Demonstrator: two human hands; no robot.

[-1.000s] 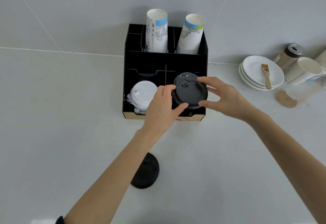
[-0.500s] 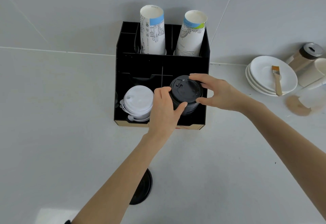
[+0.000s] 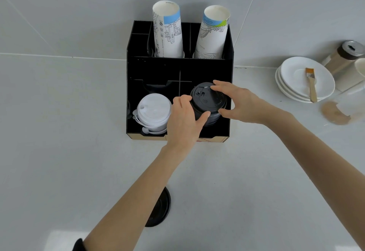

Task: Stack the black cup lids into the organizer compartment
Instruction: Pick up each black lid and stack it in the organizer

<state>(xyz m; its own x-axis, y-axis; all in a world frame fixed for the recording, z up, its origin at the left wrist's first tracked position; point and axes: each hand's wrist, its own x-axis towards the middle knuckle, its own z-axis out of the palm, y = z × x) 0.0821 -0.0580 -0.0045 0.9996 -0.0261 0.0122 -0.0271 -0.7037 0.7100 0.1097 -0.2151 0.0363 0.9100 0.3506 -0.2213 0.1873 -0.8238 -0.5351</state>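
A stack of black cup lids (image 3: 207, 100) sits in the front right compartment of the black organizer (image 3: 158, 68). My left hand (image 3: 183, 120) grips the stack's left side, thumb at the lower front. My right hand (image 3: 237, 102) holds the right side, with its fingertips on the top lid's rim. One more black lid (image 3: 160, 209) lies on the counter near me, partly hidden under my left forearm. White lids (image 3: 153, 110) fill the front left compartment.
Two stacks of printed paper cups (image 3: 167, 31) stand in the organizer's rear slots. To the right are stacked white saucers (image 3: 296, 84) with a small brush (image 3: 311, 82), a brown shaker (image 3: 343, 57) and a cardboard cup sleeve (image 3: 333, 112).
The black lid stack has gone down into the front right compartment, with both hands following it. The camera has shifted slightly closer.
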